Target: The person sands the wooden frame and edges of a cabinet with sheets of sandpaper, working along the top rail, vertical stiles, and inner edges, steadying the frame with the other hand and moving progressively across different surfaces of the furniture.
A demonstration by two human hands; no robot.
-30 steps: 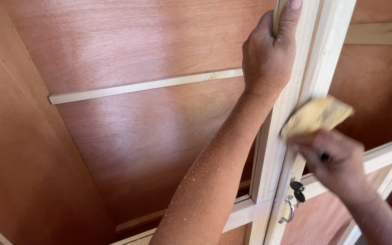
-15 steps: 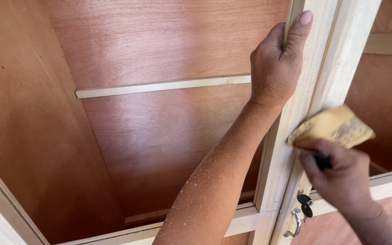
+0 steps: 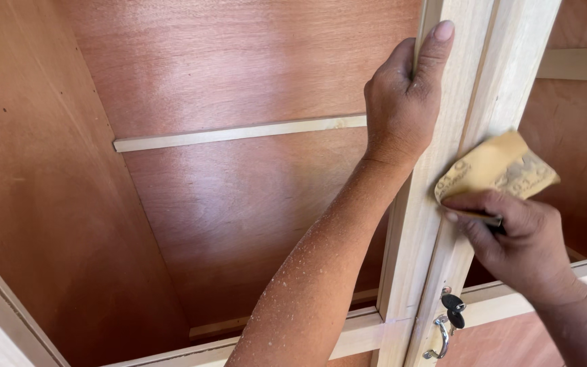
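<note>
Left hand (image 3: 402,102) grips the pale wooden upright (image 3: 436,204) of the cabinet frame — fingers wrapped round its left edge, thumb lying flat up the front face. Forearm is speckled with fine dust.

Right hand (image 3: 514,238) is closed on a folded sheet of yellow-tan sandpaper (image 3: 494,170), pinched between thumb and fingers. The sheet's left corner presses against the right side of the same upright, just below and right of the left hand; the rest of it sticks up and right, off the wood.

Upright runs from top right down to bottom centre, tilted in view. Looks like two pale strips side by side with a seam between — cannot tell if they are separate pieces.

Low on the upright, near the bottom edge: a small metal handle (image 3: 437,340) with dark keys (image 3: 453,309) hanging just above it.

A pale cross rail (image 3: 511,306) meets the upright at that level, running both left and right.

Behind, on the left: reddish-brown plywood back panel (image 3: 239,204) with a thin pale batten (image 3: 239,132) across it. Right of the upright, more of the same reddish panel.
</note>
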